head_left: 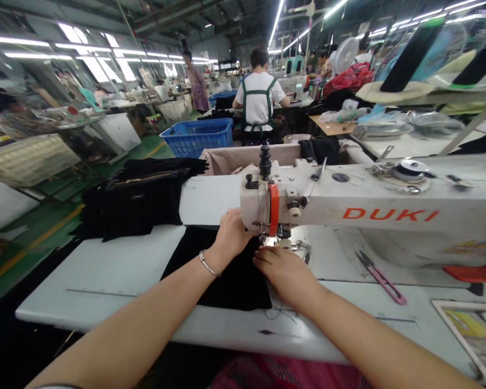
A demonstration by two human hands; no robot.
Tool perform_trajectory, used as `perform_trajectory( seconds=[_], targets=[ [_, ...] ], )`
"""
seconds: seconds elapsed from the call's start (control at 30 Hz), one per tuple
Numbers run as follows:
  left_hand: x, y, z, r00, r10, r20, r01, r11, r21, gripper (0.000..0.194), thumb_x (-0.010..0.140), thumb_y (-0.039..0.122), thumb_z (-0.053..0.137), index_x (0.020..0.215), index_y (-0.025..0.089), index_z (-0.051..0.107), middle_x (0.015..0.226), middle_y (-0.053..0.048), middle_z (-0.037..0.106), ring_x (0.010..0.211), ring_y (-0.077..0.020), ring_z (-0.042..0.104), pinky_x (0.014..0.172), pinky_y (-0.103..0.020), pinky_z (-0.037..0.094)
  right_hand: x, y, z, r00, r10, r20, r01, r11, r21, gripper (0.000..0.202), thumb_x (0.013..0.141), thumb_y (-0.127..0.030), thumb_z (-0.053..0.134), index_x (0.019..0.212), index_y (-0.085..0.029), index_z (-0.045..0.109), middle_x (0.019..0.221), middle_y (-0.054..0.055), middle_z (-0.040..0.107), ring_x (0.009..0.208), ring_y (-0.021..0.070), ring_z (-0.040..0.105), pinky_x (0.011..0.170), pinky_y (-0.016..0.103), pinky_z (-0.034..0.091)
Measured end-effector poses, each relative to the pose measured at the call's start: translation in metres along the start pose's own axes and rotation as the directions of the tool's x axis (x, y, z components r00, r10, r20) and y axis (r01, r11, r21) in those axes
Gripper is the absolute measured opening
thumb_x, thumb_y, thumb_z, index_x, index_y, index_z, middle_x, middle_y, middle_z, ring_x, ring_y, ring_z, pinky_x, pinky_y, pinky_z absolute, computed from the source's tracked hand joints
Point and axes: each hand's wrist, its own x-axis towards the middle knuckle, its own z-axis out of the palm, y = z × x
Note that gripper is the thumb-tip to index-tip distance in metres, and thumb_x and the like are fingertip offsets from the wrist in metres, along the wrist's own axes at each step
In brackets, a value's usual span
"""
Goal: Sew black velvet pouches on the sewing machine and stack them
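A piece of black fabric [227,278] lies on the machine bed, its right edge at the presser foot [268,240] of a white sewing machine [324,208]. My left hand [231,233], with a bangle at the wrist, grips the fabric left of the needle area; its fingertips are partly hidden by the machine head. Just in front of the foot, my right hand [287,273] has its fingers bent together on the fabric's right edge. Pink-handled thread snips [383,278] rest on the bed to the right. Loose threads [282,313] lie near the fabric's front corner.
Black pieces with a zipper are stacked [140,197] at the left of the table. Behind the machine stands a cloth-lined bin [227,159], and beyond it a blue basket [198,138]. A person in a green apron [259,100] sits ahead. Thread cones [413,56] stand at upper right.
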Motion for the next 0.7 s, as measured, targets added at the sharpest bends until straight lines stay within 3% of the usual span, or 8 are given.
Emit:
perform_trajectory(
  seconds=[0.17,0.37,0.53,0.7],
  targets=[
    [-0.024,0.012,0.011,0.996,0.081,-0.04,-0.079,0.996,0.042,0.016,0.094,0.018,0.055,0.096,0.013,0.07,0.101,-0.014,0.07,0.099,-0.0276,0.064,0.091,-0.042,0.049,-0.023,0.004,0.005,0.998,-0.008,-0.058,0.009,1.0,0.023,0.032,0.092,-0.006,0.052,0.121,-0.012,0.064,0.118,0.012,0.068,0.116,0.0218,0.058,0.1,0.041,0.048],
    [-0.064,0.009,0.005,0.974,0.224,0.021,-0.224,0.974,0.041,0.026,0.095,0.015,0.053,0.118,0.018,0.065,0.12,-0.009,0.065,0.115,-0.0221,0.057,0.106,-0.041,0.043,-0.023,-0.004,0.005,0.994,0.002,-0.112,0.005,0.998,0.061,0.03,0.092,-0.006,0.051,0.119,-0.011,0.063,0.115,0.012,0.068,0.113,0.0237,0.059,0.098,0.043,0.05],
    [-0.069,0.0,0.002,0.942,0.316,0.115,-0.331,0.932,0.151,0.038,0.096,0.012,0.048,0.133,0.016,0.054,0.128,-0.011,0.059,0.12,-0.0238,0.051,0.107,-0.044,0.041,-0.019,-0.009,0.004,0.996,0.006,-0.088,0.0,0.998,0.062,0.032,0.089,-0.005,0.053,0.119,-0.008,0.062,0.114,0.012,0.068,0.113,0.0242,0.058,0.095,0.042,0.051],
    [-0.072,-0.005,0.001,0.936,0.316,0.157,-0.343,0.918,0.199,0.046,0.097,0.011,0.044,0.142,0.018,0.044,0.133,-0.011,0.055,0.121,-0.0254,0.048,0.106,-0.047,0.041,-0.018,-0.014,0.005,0.998,0.005,-0.06,-0.002,0.999,0.051,0.033,0.091,-0.006,0.051,0.121,-0.008,0.062,0.115,0.013,0.067,0.116,0.0248,0.056,0.097,0.043,0.05]
  ],
)
